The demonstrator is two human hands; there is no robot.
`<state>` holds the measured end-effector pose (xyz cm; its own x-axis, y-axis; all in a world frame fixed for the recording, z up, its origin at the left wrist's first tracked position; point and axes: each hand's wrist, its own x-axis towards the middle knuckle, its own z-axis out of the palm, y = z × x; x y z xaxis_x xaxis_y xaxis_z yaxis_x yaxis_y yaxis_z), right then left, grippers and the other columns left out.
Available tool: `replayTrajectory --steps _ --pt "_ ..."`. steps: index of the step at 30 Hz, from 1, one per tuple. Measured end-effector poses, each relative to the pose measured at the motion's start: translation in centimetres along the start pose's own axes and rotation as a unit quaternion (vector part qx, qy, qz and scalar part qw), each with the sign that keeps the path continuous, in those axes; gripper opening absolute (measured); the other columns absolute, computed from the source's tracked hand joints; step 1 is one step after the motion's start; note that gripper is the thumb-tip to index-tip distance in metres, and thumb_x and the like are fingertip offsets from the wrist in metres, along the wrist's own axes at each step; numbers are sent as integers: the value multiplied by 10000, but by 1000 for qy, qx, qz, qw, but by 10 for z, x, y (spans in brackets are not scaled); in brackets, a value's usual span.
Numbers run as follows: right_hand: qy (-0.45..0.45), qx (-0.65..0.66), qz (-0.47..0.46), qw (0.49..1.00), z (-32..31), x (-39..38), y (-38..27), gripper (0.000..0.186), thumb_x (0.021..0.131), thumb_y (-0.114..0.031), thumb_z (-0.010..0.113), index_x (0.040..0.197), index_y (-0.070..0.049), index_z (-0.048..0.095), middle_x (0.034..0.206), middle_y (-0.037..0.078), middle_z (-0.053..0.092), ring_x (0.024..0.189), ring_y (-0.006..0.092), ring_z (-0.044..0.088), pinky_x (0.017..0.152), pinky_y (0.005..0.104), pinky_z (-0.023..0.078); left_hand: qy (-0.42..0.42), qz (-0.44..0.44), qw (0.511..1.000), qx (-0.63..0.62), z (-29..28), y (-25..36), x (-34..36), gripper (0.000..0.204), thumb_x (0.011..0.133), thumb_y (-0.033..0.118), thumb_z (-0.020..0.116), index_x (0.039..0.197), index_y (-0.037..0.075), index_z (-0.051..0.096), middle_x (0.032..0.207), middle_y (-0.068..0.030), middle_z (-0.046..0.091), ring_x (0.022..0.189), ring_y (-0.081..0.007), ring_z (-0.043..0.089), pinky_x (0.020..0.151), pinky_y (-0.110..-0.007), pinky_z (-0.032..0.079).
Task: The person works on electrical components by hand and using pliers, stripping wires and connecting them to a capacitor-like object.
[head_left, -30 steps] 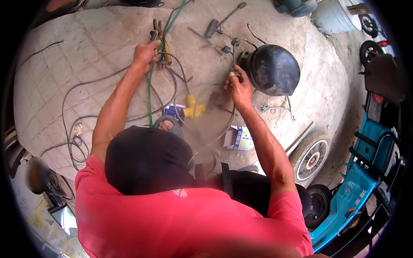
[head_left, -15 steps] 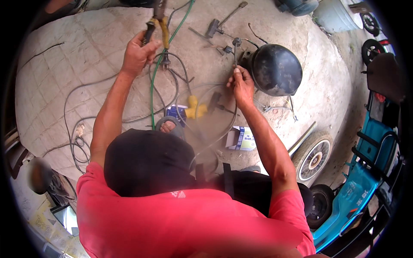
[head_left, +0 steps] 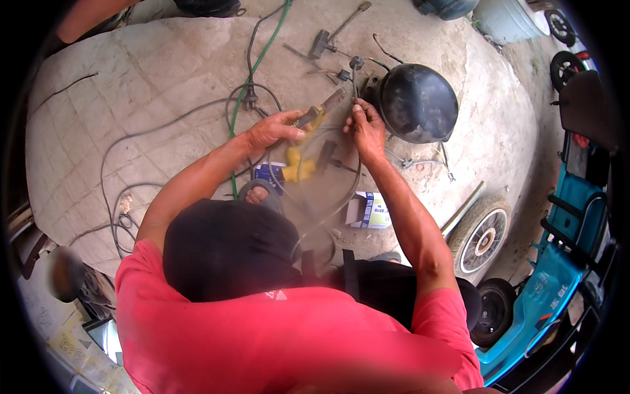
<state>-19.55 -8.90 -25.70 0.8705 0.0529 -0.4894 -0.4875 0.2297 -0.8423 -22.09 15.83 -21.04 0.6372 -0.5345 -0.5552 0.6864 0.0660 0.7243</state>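
Note:
My left hand (head_left: 270,129) grips yellow-handled pliers (head_left: 320,110), jaws pointing right toward my other hand. My right hand (head_left: 365,129) pinches a thin dark wire (head_left: 355,82) that rises to a small connector beside a round black tank (head_left: 417,102). The two hands are close together above a concrete floor (head_left: 157,79), with the plier tip nearly at my right fingers. A grey cable loop (head_left: 341,203) hangs below my hands. My cap and red shirt fill the lower part of the view.
A green hose (head_left: 254,69) and grey cables (head_left: 111,171) cross the floor. Around them lie a yellow tool (head_left: 293,165), a white and blue box (head_left: 371,210), a long-handled tool (head_left: 331,36), a small wheel (head_left: 482,234) and a blue vehicle (head_left: 558,276) at right.
My left hand lifted the pliers from the far floor by the green hose and brought them down and right to my right hand. My right hand stayed by the black tank.

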Motion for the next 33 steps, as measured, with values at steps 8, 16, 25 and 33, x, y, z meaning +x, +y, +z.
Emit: replayTrajectory --steps 8,16,25,33 --pt "-3 7 -20 1000 -2 4 7 312 1016 -176 575 1270 3 599 838 24 596 681 89 570 606 252 514 1 -10 999 31 14 -4 3 437 801 239 700 1181 52 594 1061 -28 563 985 -123 516 916 -271 401" --pt "-1 19 -22 1000 -1 3 6 313 1012 -184 581 1271 -11 605 822 22 592 675 91 563 600 252 507 0 -5 999 -46 10 -3 2 437 799 200 692 1186 42 566 1027 -42 567 878 -98 529 804 -243 440" --pt "-3 29 -17 999 1 2 5 301 1012 -180 586 1263 -15 607 824 21 589 677 88 560 596 249 508 -4 7 998 -67 7 -22 3 457 794 186 683 1202 31 546 1158 -111 606 976 -150 572 913 -283 457" --pt "-4 18 -14 1000 -1 2 4 308 1011 -179 588 1268 -10 602 824 18 582 686 89 563 597 251 511 -11 -11 1000 -17 20 -11 -3 535 819 192 658 1311 45 508 1252 -108 583 1204 -212 551 933 -342 473"
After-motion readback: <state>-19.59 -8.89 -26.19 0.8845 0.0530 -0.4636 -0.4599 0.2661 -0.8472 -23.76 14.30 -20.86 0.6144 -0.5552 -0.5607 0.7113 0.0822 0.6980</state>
